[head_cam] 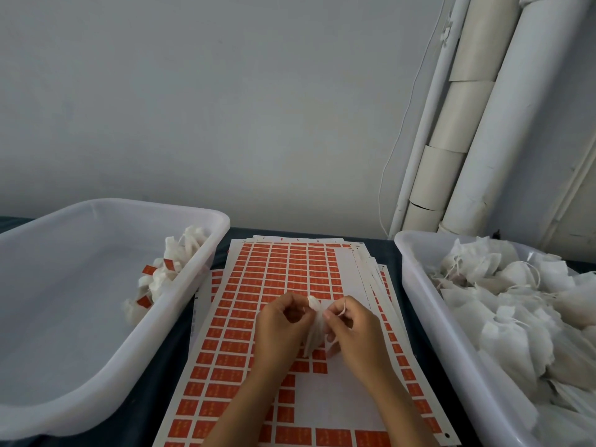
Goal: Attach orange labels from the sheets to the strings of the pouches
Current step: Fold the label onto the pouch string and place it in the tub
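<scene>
From the head camera I see my left hand (281, 321) and right hand (350, 327) meeting over the stack of label sheets (258, 317) on the dark table (154, 398). Between them hangs one white pouch (314, 330); the left fingers (298, 312) are curled and pinch its top edge, while the right fingers pinch its thin string (342, 309), which loops over my forefinger. Many orange labels (232, 346) fill the top sheet, with bare patches along its right side and lower middle. The left tub (113, 317) holds a few labelled pouches (161, 272) in its far right corner. The right tub (429, 324) is heaped with unlabelled pouches (516, 317). White pipes (483, 124) lean against the wall.
</scene>
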Demonstrator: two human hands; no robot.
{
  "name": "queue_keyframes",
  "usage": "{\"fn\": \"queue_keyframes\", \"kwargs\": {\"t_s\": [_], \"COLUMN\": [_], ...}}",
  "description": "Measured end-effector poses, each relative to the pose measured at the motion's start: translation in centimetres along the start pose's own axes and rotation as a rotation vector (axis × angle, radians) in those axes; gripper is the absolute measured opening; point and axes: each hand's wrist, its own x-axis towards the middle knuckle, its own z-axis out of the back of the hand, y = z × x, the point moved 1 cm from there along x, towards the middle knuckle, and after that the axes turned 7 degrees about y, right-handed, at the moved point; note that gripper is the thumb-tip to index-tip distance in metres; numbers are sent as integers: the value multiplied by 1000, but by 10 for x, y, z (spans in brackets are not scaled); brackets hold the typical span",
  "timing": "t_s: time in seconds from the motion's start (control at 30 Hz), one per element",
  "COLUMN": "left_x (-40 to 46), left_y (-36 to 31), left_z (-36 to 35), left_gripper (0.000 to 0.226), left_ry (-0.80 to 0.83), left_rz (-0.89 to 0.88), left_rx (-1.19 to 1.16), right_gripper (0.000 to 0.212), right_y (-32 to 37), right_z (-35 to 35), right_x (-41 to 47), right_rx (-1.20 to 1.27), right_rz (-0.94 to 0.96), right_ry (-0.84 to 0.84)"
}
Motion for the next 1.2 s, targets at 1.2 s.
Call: {"fn": "queue_keyframes", "kwargs": {"t_s": [1.2], "left_x": [-2], "left_y": [-6], "left_z": [5], "left_gripper": [34], "left_ry": [147], "left_rz": [-163], "left_rx": [5], "right_gripper": [18], "right_y": [7], "right_z": [6], "right_x": [1], "right_rx": [323], "right_rz": [-28], "right_ry": [51]}}
